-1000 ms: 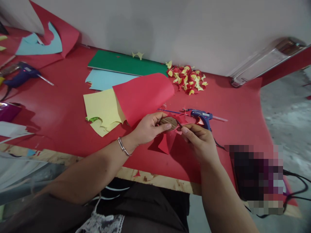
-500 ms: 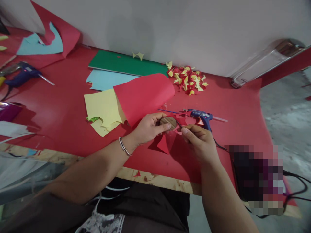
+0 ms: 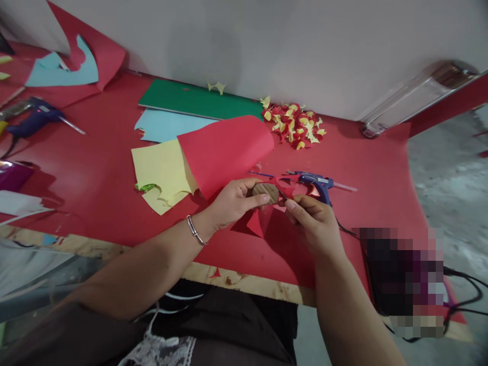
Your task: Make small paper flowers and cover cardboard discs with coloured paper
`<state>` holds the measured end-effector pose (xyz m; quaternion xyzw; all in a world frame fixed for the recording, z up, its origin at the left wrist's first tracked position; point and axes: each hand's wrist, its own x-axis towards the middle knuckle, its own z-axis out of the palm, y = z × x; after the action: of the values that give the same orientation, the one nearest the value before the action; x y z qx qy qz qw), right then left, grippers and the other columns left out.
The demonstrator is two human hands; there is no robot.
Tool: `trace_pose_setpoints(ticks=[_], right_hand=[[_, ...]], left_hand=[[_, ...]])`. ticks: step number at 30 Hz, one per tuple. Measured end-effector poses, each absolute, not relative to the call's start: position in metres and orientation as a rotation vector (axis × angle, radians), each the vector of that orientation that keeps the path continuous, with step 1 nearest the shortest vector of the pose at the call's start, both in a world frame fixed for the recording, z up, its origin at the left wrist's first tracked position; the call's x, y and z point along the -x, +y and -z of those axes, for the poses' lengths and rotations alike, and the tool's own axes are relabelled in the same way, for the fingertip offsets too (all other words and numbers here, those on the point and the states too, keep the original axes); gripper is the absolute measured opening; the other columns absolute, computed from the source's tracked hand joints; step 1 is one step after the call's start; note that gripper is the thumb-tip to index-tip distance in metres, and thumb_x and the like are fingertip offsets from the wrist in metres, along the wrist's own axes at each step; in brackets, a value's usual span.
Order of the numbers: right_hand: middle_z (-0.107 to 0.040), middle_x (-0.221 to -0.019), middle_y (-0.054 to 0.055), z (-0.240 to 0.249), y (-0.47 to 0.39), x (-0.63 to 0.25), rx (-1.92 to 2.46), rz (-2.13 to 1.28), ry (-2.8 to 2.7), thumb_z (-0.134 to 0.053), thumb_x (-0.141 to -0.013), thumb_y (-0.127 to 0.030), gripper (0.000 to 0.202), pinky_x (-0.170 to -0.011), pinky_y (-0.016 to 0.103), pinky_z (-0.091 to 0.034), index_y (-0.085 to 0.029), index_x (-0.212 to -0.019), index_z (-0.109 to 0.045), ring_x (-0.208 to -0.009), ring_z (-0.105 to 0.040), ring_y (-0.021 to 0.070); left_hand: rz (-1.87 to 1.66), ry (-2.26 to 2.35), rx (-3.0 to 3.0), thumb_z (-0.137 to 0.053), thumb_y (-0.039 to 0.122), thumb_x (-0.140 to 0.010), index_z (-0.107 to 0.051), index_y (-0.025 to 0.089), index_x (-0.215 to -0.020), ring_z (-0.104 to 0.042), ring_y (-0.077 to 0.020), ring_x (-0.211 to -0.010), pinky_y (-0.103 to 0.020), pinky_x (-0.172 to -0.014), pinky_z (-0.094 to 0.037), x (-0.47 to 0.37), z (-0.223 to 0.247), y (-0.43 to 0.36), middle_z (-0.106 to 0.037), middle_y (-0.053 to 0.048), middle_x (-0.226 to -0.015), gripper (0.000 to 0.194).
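Observation:
A round brown disc (image 3: 266,192) with a striped face, like corrugated cardboard, is pinched between the thumb and fingers of my left hand (image 3: 237,202). From the disc's right edge a thin dark strip (image 3: 282,195) runs to my right hand (image 3: 313,219), whose thumb and forefinger are closed on its end. Whether the strip is stuck to the disc I cannot tell. Beneath the hands lie red paper scraps (image 3: 256,223). Just beyond my right hand, a blue glue gun (image 3: 315,180) rests on its side.
Red paper (image 3: 229,147), yellow paper (image 3: 160,162), light blue paper (image 3: 179,124) and a green sheet (image 3: 198,101) overlap behind my left hand. Petal-like scraps (image 3: 293,124) are heaped by the wall. A clear bottle (image 3: 415,99) leans at right; another glue gun (image 3: 41,117) lies left.
The disc has tipped and turned slightly, so more of its striped face shows. Both hands stay in nearly the same place and keep their grip.

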<state>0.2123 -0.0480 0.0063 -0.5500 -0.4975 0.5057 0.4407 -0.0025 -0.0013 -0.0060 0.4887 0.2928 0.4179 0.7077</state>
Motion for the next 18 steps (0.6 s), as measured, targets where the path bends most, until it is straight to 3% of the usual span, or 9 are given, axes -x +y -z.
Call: trace_pose_setpoints(ticks=[18], right_hand=[[-0.049,-0.060,-0.004,0.0005,-0.0488,-0.2165,1.368,-1.241,-1.254,-0.083,-0.091,-0.058,0.045,-0.052,0.028,-0.023,-0.020,-0.075,-0.065,-0.054,-0.035,0.0093]], left_hand=[[-0.931,0.627,-1.044,-0.092,0.039,-0.085,-0.081,0.011,-0.105,-0.066,-0.0129,-0.079,-0.028,-0.078,-0.054,-0.0001,0.0114,0.0001,-0.076,-0.006,-0.089,0.036]])
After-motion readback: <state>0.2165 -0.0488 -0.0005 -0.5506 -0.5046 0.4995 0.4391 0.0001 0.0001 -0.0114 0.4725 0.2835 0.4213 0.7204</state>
